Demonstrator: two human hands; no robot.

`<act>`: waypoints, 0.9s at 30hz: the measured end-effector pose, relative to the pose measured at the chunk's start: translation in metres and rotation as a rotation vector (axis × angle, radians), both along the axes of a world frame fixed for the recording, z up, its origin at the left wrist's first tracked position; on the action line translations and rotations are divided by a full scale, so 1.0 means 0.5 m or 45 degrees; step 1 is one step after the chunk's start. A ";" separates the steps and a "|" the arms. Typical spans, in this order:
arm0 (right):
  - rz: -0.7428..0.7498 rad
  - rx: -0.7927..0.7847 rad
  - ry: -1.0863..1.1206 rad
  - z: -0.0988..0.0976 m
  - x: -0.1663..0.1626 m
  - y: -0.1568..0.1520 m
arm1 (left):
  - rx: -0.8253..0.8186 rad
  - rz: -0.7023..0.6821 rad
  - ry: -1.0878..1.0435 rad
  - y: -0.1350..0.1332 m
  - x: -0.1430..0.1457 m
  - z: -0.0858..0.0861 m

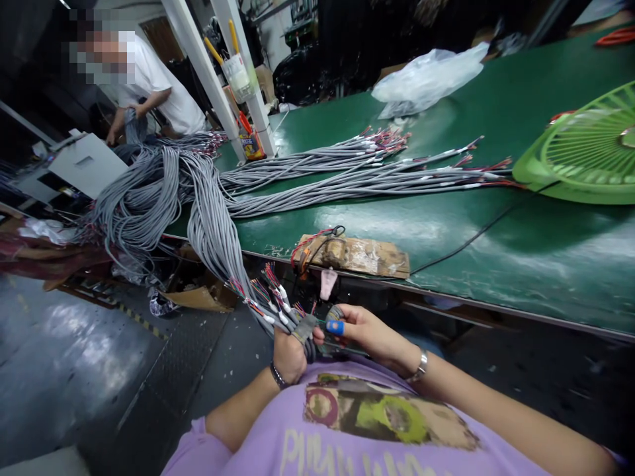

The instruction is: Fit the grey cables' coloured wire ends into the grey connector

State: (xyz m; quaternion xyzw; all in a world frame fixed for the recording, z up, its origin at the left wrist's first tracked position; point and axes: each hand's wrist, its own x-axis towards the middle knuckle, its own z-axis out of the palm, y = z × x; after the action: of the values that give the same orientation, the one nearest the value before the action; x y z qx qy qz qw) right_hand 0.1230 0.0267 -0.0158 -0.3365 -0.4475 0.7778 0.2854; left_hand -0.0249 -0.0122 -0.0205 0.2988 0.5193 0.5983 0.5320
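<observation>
My left hand is closed round a thick bundle of grey cables that hangs off the green table edge, its coloured wire ends fanning out just above my fist. My right hand pinches a small blue-tipped tool and holds it against one taped cable end next to my left hand. Both hands are low, in front of my purple shirt.
More grey cables lie across the table. A cardboard-wrapped block with wires sits at the near edge, a green fan grille at right, a plastic bag behind. A person in a white shirt works at far left.
</observation>
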 end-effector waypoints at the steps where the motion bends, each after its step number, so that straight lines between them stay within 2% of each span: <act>1: 0.041 0.007 -0.002 0.000 0.002 0.001 | -0.030 0.024 -0.021 0.001 0.001 0.002; 4: 0.114 0.043 -0.045 -0.001 0.012 0.009 | -0.088 0.037 -0.026 0.002 0.001 0.004; 9: -0.067 0.067 -0.009 0.005 0.009 0.016 | -0.047 -0.076 0.143 -0.002 -0.004 -0.012; 13: 0.026 0.087 0.096 0.014 -0.022 0.012 | -0.041 -0.176 0.304 -0.006 -0.006 -0.021; 17: 0.047 0.094 0.098 0.003 -0.029 0.012 | -0.043 -0.256 0.391 -0.005 -0.008 -0.014; 20: 0.041 0.126 0.125 -0.004 -0.018 0.009 | -0.050 -0.317 0.386 -0.001 -0.011 -0.006; 25: 0.015 0.193 0.120 0.008 -0.011 -0.002 | -0.150 -0.600 0.295 0.004 -0.015 0.003; 27: -0.016 0.204 0.047 0.010 -0.014 0.000 | -0.154 -0.600 0.262 0.003 -0.014 0.001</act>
State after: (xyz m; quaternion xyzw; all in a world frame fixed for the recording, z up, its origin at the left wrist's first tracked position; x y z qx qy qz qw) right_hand 0.1162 0.0265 -0.0108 -0.3009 -0.5008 0.7439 0.3244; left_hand -0.0321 -0.0108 -0.0199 0.4385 0.5213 0.3922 0.6181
